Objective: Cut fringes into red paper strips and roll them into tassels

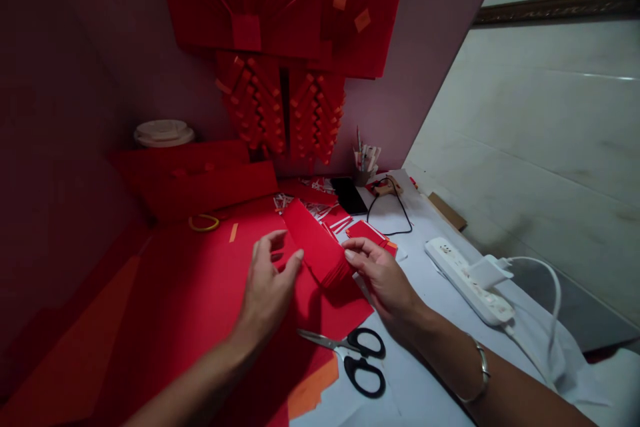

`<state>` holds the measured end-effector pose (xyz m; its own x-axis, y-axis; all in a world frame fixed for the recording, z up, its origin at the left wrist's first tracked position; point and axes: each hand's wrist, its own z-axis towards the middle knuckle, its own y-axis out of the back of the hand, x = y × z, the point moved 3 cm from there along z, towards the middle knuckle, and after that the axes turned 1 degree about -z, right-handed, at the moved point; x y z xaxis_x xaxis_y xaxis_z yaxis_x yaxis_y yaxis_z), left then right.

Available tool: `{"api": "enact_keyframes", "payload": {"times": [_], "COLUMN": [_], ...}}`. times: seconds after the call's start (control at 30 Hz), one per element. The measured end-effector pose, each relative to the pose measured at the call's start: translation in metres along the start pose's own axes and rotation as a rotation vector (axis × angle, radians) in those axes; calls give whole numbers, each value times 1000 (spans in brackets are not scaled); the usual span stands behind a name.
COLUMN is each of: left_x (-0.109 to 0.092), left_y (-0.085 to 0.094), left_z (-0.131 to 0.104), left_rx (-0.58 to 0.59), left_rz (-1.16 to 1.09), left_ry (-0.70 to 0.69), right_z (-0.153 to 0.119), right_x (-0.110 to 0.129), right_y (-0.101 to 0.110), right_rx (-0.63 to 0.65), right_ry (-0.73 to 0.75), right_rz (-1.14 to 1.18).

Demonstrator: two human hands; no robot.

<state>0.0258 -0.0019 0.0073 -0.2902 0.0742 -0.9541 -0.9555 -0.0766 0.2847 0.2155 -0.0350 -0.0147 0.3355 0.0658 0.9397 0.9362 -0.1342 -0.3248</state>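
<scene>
Pinching the red paper stack (317, 240) at its 3 o'clock edge with the right hand (385, 278). Holding the left hand (270, 280) wide, thumb tip just beside the stack at 9 o'clock. Near 5 o'clock, black-handled scissors (345, 346).

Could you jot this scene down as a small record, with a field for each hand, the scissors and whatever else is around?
left hand: open, fingers curved, beside the red paper stack; contact unclear
right hand: thumb and fingertips at the stack's near right edge
scissors: black handles, nearer than the stack, blades pointing left
under the stack: large red sheet
right side: white power strip with a plugged-in charger
back: holder of pens
wall: red paper decorations with orange pieces
</scene>
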Motion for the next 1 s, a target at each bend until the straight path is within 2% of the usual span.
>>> {"api": "enact_keyframes", "payload": {"times": [0.03, 0.07, 0.17, 0.23, 0.27, 0.3, 0.37, 0.5, 0.7, 1.0], "left_x": [4, 8, 12, 8, 6, 3, 1, 2, 2, 1], "left_y": [2, 1, -7, -12, -13, -14, -13, -12, -10, -13], "left_z": [4, 7, 9, 6, 4, 3, 2, 1, -5, -6], "left_rx": [-34, -20, 214, 388, 434, 456, 430, 392, 371, 367], "left_rz": [-78, -174, -476, -636, -686, -716, -722, -615, -513, -532], "left_ry": [84, 178, 437, 530, 548, 549, 530, 456, 484, 467], "right_z": [0, 0, -1, -2, -3, -3, -5, -6, -4, -6], "right_x": [2, 4, 9, 10, 10, 10, 11, 11, 9, 10], "right_y": [0, -1, -3, -3, -4, -4, -6, -8, -6, -9], "right_rx": [-3, -2, 12, 24, 30, 38, 60, 121, 121, 135], "right_ry": [2, 4, 11, 11, 8, 3, -11, -37, -50, -104], "right_rz": [16, 29, 57, 63, 65, 66, 72, 81, 81, 124]}}
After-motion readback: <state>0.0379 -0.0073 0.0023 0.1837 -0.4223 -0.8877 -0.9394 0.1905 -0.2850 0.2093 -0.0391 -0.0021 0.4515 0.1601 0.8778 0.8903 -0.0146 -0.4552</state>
